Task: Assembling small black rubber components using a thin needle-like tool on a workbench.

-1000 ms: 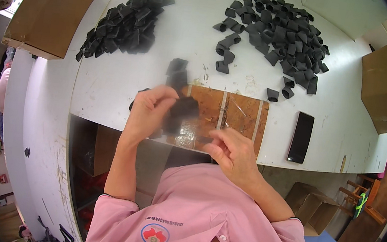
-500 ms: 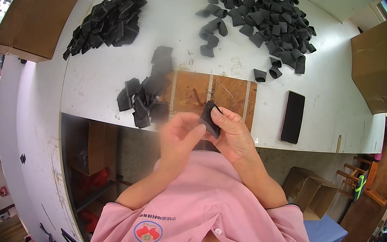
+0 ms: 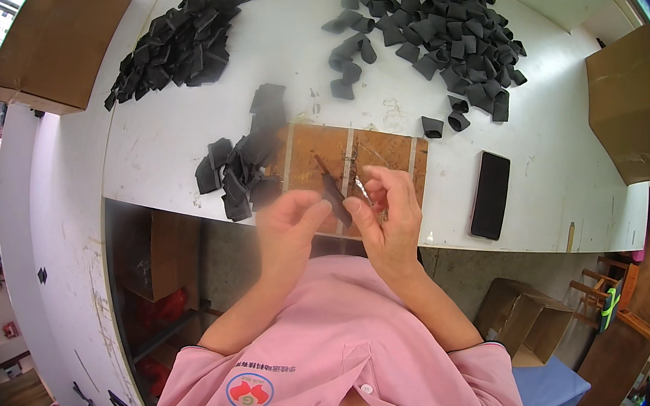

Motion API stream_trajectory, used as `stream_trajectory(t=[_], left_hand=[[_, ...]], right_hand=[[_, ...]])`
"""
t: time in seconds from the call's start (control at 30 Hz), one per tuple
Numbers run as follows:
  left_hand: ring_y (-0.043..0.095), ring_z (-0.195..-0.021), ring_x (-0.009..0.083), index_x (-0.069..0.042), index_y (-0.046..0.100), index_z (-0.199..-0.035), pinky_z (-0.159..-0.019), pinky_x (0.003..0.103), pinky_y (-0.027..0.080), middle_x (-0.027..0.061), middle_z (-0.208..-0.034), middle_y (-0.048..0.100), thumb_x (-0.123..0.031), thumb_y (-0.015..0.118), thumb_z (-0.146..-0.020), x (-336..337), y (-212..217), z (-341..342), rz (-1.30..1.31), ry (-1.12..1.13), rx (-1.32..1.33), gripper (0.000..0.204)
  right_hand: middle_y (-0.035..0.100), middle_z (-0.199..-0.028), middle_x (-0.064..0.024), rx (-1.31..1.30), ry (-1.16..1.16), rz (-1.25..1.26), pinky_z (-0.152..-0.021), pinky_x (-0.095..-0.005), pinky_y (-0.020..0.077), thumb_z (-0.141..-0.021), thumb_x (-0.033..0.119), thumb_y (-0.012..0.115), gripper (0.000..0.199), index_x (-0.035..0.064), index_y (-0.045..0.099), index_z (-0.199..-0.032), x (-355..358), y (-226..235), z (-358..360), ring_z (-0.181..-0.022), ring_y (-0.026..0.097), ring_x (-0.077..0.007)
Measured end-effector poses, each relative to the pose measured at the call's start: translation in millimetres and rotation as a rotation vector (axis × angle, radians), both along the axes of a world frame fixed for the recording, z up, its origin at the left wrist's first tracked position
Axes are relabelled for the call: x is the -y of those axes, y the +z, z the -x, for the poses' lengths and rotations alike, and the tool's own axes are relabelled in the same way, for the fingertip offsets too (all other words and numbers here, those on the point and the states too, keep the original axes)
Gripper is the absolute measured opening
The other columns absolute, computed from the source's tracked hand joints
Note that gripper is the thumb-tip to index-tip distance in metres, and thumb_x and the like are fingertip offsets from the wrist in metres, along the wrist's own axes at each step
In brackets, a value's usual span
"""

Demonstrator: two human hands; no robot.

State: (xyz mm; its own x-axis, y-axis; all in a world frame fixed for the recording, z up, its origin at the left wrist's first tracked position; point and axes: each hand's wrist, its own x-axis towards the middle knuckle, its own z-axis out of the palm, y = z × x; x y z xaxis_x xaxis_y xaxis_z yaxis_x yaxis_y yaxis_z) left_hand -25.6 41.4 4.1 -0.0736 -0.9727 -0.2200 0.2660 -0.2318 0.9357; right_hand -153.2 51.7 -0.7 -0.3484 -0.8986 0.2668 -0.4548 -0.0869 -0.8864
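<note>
- While both hands are raised in front of the chest, the right hand (image 3: 387,223) pinches a small black piece (image 3: 335,196) between thumb and fingers (image 3: 362,208), and this piece sits just above the near edge of the worktop (image 3: 187,137).
- The left hand (image 3: 289,227) is beside it, fingers loosely curled and thumb near the same piece; I cannot tell if it really touches it.
- Half a second ago the piece was held between the two hands close together; now the left hand is slightly apart, so I judge that the right hand alone carries the piece.
- One second ago the left hand lifted a bunch of black pieces; now a small heap (image 3: 236,168) lies on the worktop to the left of the fingers.
- Just beyond the fingers lies a wooden board (image 3: 384,149) with a thin metal part on it.
- To the right of the fingers lies a flat black slab (image 3: 491,195).
- Far beyond the fingers are two big piles of black pieces, one left (image 3: 179,39), one right (image 3: 435,30).
</note>
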Motion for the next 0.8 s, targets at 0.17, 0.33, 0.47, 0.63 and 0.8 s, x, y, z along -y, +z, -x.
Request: stream_trajectory(t=[0.17,0.33,0.47,0.63,0.8], left_hand=[[0.054,-0.064,0.006,0.001,0.06,-0.08,-0.058,0.02,0.043,0.0023,-0.071,0.061,-0.003,0.062,-0.076,4.0,5.6,-4.4,0.176,-0.118,0.155,0.007],[0.054,-0.062,0.0059,0.001,0.058,-0.078,-0.056,0.019,0.042,0.001,-0.07,0.06,-0.003,0.061,-0.076,0.7,-1.9,-0.8,0.215,-0.058,0.381,0.005],[0.045,-0.045,0.0015,0.001,0.054,-0.08,-0.039,0.015,0.036,0.001,-0.062,0.055,0.005,0.056,-0.077,3.7,1.1,13.8,0.278,0.149,0.439,0.006],[0.029,-0.035,0.003,-0.001,0.049,-0.093,-0.034,0.016,0.021,0.0049,-0.075,0.054,0.006,0.053,-0.075,16.9,13.4,-4.7,-0.299,-0.149,-0.593,0.02],[0.039,-0.046,0.0005,0.001,0.052,-0.089,-0.039,0.016,0.027,0.0025,-0.074,0.055,0.008,0.053,-0.072,5.3,12.4,-1.2,0.056,-0.033,0.098,0.018]], right_hand=[[0.051,-0.075,-0.0081,0.102,0.338,0.104,-0.049,-0.0279,0.0427,-0.073,0.005,0.062,0.016,-0.0001,0.056,-0.086,-4.7,9.4,2.4,-0.059,0.052,-0.02],[0.049,-0.071,-0.0071,-0.364,0.3,0.243,-0.049,-0.0298,0.044,-0.063,0.002,0.062,0.015,0.001,0.053,-0.075,3.6,14.3,3.5,-0.062,0.052,-0.0217],[0.048,-0.07,-0.0063,-0.515,0.223,0.195,-0.049,-0.0304,0.0436,-0.058,0.002,0.061,0.016,0.0026,0.052,-0.072,7.7,4.1,-3.6,-0.062,0.051,-0.0219],[0.051,-0.069,-0.0045,0.183,0.255,-0.175,-0.051,-0.0263,0.0421,-0.071,0.003,0.06,0.008,0.0,0.057,-0.078,8.4,7.1,3.1,-0.06,0.051,-0.0127],[0.05,-0.072,0.0029,1.332,0.544,-0.55,-0.047,-0.0193,0.0298,-0.077,0.01,0.063,0.007,0.0048,0.058,-0.075,9.6,10.0,11.7,-0.051,0.035,-0.0059]])
